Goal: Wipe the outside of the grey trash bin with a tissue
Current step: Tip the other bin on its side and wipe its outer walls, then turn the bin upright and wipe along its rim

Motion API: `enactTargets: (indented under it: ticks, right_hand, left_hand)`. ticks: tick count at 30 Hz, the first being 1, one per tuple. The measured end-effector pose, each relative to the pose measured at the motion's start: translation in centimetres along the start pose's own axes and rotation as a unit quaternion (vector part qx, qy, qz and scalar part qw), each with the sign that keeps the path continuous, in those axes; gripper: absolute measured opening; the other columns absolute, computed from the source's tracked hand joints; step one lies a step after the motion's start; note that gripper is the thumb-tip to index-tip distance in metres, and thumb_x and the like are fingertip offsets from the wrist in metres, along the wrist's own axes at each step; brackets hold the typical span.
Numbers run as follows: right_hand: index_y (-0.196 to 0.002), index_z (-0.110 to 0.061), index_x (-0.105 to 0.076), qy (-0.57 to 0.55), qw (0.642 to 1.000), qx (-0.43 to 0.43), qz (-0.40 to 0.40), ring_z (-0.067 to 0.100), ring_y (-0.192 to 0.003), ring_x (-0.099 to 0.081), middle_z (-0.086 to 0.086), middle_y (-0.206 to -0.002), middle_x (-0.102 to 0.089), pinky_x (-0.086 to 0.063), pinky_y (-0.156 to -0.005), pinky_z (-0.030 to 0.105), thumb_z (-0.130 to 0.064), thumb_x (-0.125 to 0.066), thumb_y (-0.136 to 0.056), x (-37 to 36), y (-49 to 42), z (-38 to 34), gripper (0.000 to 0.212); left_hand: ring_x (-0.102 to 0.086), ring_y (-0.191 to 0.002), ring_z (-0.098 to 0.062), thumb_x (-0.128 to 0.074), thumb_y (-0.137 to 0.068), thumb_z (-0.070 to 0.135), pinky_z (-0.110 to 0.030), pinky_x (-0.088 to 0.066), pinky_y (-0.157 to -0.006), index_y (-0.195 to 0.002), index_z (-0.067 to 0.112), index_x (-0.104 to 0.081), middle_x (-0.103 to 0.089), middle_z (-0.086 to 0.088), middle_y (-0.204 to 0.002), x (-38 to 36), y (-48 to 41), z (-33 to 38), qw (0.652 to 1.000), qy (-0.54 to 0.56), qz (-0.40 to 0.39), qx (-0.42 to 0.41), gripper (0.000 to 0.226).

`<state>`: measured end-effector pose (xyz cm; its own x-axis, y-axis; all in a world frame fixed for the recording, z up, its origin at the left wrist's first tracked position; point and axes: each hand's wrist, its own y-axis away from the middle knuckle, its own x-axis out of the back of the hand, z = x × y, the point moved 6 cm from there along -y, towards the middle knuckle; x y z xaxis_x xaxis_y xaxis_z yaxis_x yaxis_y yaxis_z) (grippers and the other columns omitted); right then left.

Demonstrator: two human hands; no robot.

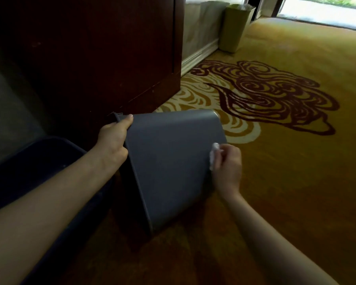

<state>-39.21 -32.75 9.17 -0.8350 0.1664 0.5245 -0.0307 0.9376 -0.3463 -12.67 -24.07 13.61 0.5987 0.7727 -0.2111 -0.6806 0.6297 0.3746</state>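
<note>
The left hand [113, 138] is gripping the tilted grey trash bin [173, 161] (no legible label) by its rim at nine o'clock; the right hand [227, 164] is pinching a tissue [213, 155] against the bin's three o'clock edge.

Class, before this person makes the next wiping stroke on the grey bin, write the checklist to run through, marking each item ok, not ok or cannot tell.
1. Left hand grips the rim of the grey trash bin: ok.
2. Bin is tipped so a side wall faces up: ok.
3. Tissue is held in the right hand: ok.
4. Tissue touches the bin's outer wall, at its right edge: ok.
5. Tissue is clean enough to keep using: cannot tell.
6. Far side of the bin is wiped: cannot tell.
</note>
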Motion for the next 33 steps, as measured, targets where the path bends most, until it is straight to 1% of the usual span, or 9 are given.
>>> enactTargets:
  ticks: [3, 7, 12, 15, 18, 22, 27, 31, 33]
  right_hand:
    - [-0.099, -0.023, -0.052, -0.037, 0.987, 0.144, -0.063, 0.006, -0.079, -0.053, -0.006, -0.095, -0.051, -0.047, -0.068, 0.019, -0.040, -0.041, -0.091, -2.8, 2.8, -6.9, 0.022]
    - [-0.101, -0.009, -0.058, 0.000, 0.945, 0.309, -0.110, 0.018, -0.083, -0.054, 0.008, -0.096, -0.057, -0.046, -0.069, 0.026, -0.021, -0.049, -0.089, -5.7, 5.0, -10.9, 0.019]
    - [-0.099, -0.018, -0.055, -0.050, 0.995, 0.081, -0.025, 0.010, -0.079, -0.053, 0.000, -0.097, -0.053, -0.048, -0.070, 0.025, -0.028, -0.049, -0.094, -2.1, 0.4, -2.3, 0.013]
    - [-0.095, -0.023, -0.052, -0.072, 0.994, -0.087, 0.008, 0.010, -0.081, -0.056, 0.002, -0.099, -0.054, -0.051, -0.068, 0.026, -0.033, -0.046, -0.096, 0.0, -2.7, 2.5, 0.012]
    - [-0.102, -0.018, -0.057, -0.067, 0.985, -0.159, -0.012, 0.019, -0.092, -0.060, 0.008, -0.107, -0.060, -0.054, -0.080, 0.037, -0.030, -0.051, -0.094, 1.6, -5.1, 4.6, 0.016]
    - [-0.105, -0.016, -0.058, -0.113, 0.987, -0.114, -0.008, 0.020, -0.094, -0.062, 0.008, -0.105, -0.063, -0.055, -0.079, 0.038, -0.025, -0.054, -0.093, 3.5, -7.7, 1.7, 0.015]
    - [-0.099, -0.021, -0.059, -0.112, 0.993, -0.003, 0.029, 0.012, -0.088, -0.057, 0.000, -0.100, -0.060, -0.042, -0.062, 0.018, -0.026, -0.055, -0.092, 5.5, -10.5, -3.9, 0.009]
    - [-0.100, -0.024, -0.057, -0.135, 0.990, 0.037, 0.020, 0.014, -0.092, -0.059, 0.001, -0.103, -0.061, -0.049, -0.071, 0.027, -0.026, -0.054, -0.092, 7.0, -12.1, -6.7, 0.008]
    - [-0.103, -0.021, -0.057, -0.152, 0.988, 0.041, -0.003, 0.014, -0.094, -0.059, 0.000, -0.102, -0.061, -0.050, -0.074, 0.028, -0.023, -0.053, -0.093, 7.0, -12.4, -7.5, 0.011]
  left_hand:
    - [-0.069, -0.059, -0.011, -0.064, -0.084, 0.025, -0.022, -0.053, -0.048, -0.082, 0.015, -0.064, -0.069, -0.002, -0.080, 0.1, -0.2, 0.1, 1.000, 0.003, 0.004, -0.006, 0.010]
    - [-0.070, -0.054, -0.012, -0.066, -0.081, 0.025, -0.023, -0.054, -0.049, -0.078, 0.016, -0.067, -0.072, 0.000, -0.070, -0.3, 0.4, 0.1, 1.000, 0.012, -0.003, -0.006, 0.010]
    - [-0.070, -0.056, -0.007, -0.066, -0.081, 0.025, -0.026, -0.055, -0.056, -0.079, 0.017, -0.067, -0.073, 0.005, -0.065, -1.0, 1.9, 0.9, 0.998, -0.016, -0.023, -0.050, 0.008]
    - [-0.067, -0.052, -0.001, -0.062, -0.085, 0.023, -0.019, -0.053, -0.047, -0.076, 0.019, -0.065, -0.071, 0.011, -0.053, -2.2, 3.3, 1.7, 0.994, -0.037, -0.049, -0.095, 0.010]
    - [-0.069, -0.061, 0.000, -0.059, -0.088, 0.022, -0.016, -0.053, -0.049, -0.074, 0.021, -0.066, -0.072, 0.009, -0.061, -4.0, 4.8, 3.4, 0.981, -0.079, -0.077, -0.158, 0.015]
    - [-0.068, -0.068, 0.002, -0.054, -0.090, 0.021, -0.015, -0.052, -0.057, -0.075, 0.026, -0.062, -0.069, 0.006, -0.078, -7.0, 6.9, 6.1, 0.953, -0.150, -0.129, -0.227, 0.018]
    - [-0.065, -0.084, -0.010, -0.052, -0.091, 0.021, -0.025, -0.053, -0.072, -0.080, 0.025, -0.060, -0.067, -0.001, -0.089, -11.2, 8.6, 9.3, 0.915, -0.221, -0.162, -0.297, 0.014]
    - [-0.062, -0.090, -0.020, -0.053, -0.090, 0.024, -0.036, -0.052, -0.084, -0.098, 0.008, -0.064, -0.065, -0.009, -0.094, -15.3, 8.1, 11.6, 0.853, -0.357, -0.111, -0.364, 0.021]
    - [-0.061, -0.087, -0.021, -0.052, -0.090, 0.025, -0.036, -0.051, -0.080, -0.092, 0.008, -0.064, -0.063, -0.007, -0.086, -17.1, 7.6, 12.0, 0.812, -0.429, -0.081, -0.388, 0.021]
